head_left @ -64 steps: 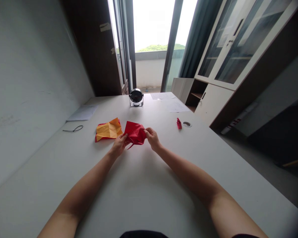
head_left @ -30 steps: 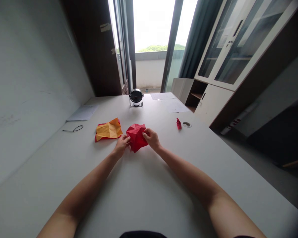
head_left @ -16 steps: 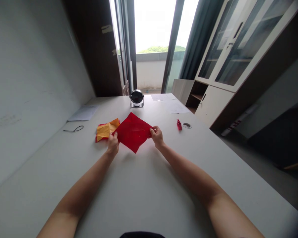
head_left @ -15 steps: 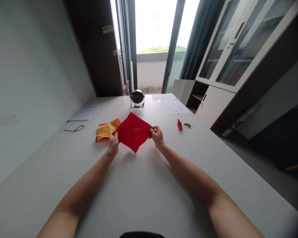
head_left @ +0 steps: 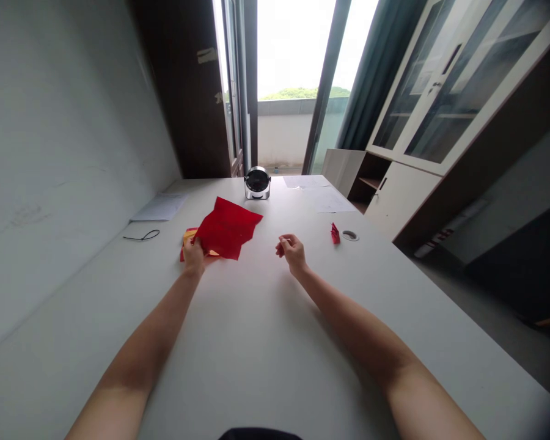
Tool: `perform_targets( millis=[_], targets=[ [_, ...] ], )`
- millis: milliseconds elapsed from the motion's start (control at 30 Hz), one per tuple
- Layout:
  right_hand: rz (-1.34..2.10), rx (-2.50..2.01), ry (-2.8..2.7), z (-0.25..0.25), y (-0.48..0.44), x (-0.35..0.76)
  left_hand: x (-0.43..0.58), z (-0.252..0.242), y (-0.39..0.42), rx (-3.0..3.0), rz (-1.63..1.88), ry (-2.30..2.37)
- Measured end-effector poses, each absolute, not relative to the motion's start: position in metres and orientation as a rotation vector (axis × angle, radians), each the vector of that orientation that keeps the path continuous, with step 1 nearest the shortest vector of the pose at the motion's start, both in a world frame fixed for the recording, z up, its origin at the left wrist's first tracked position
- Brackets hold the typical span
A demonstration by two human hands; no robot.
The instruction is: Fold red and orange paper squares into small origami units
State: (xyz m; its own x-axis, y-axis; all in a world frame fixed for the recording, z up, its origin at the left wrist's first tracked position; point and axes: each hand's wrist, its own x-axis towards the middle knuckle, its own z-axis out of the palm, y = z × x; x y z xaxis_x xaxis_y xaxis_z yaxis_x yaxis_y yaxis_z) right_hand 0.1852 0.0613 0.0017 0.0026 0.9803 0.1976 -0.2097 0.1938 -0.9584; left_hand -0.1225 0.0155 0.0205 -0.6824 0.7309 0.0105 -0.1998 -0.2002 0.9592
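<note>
At two o'clock from the right hand [head_left: 291, 249], I see a cabinet [head_left: 407, 195] with a shelf [head_left: 370, 182] inside its open compartment. Over the table [head_left: 238, 354], the left hand [head_left: 194, 255] pinches a corner of the red sheet [head_left: 231, 228], which extends towards two o'clock and partly hides the orange paper [head_left: 190, 234]. The right hand is apart, at the sheet's four o'clock; its fingers are loosely curled, and I see nothing in them. The folded piece [head_left: 335, 234] lies between two and three o'clock from this hand, beside a white ring [head_left: 351, 239].
</note>
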Motion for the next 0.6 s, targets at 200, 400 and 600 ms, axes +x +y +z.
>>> perform_targets(
  millis=[200,400,600],
  targets=[
    [1.217,-0.918,-1.160,-0.002,0.063,0.186,-0.147,0.022,0.009,0.319,1.965,1.541],
    [1.225,-0.929,-1.174,-0.004,0.066,0.187,-0.150,0.008,0.007,0.477,1.930,1.704],
    [1.113,-0.964,-1.144,-0.002,0.084,0.204,-0.155,0.003,0.003,0.736,1.808,2.096]
  ],
)
